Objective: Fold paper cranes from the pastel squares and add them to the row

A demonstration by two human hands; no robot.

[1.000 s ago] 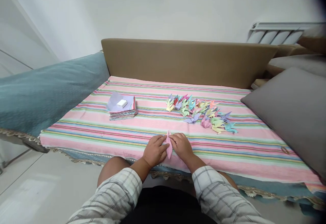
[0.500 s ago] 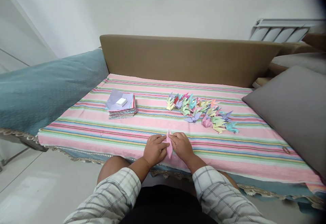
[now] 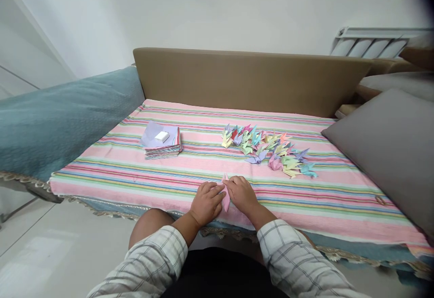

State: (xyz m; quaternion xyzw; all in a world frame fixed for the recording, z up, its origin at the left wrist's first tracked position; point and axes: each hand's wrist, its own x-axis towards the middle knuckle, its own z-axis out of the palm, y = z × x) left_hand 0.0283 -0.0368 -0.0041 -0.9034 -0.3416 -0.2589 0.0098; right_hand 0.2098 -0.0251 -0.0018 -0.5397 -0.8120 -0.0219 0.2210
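Note:
A narrow piece of pink origami paper (image 3: 226,202), folded to a long diamond shape, lies on the striped cloth (image 3: 111,171) close to the front edge. My left hand (image 3: 207,203) presses on its left side, fingers bent over the paper. From the right, my right hand (image 3: 241,194) holds the upper part of the paper between closed fingers. Parts of the paper are hidden under the fingertips. Beyond the hands lie several folded paper cranes (image 3: 259,157) in many colours.
A stack of coloured paper sheets (image 3: 162,153) with a white block (image 3: 162,136) on top sits at the left. A grey cushion (image 3: 389,139) leans at the right, near a small brownish loop (image 3: 380,200). The brown backrest (image 3: 251,81) closes off the far side.
The fingers of my left hand have shifted slightly on the pink paper. My right hand stays nearly in place, and the view has tilted up a little.

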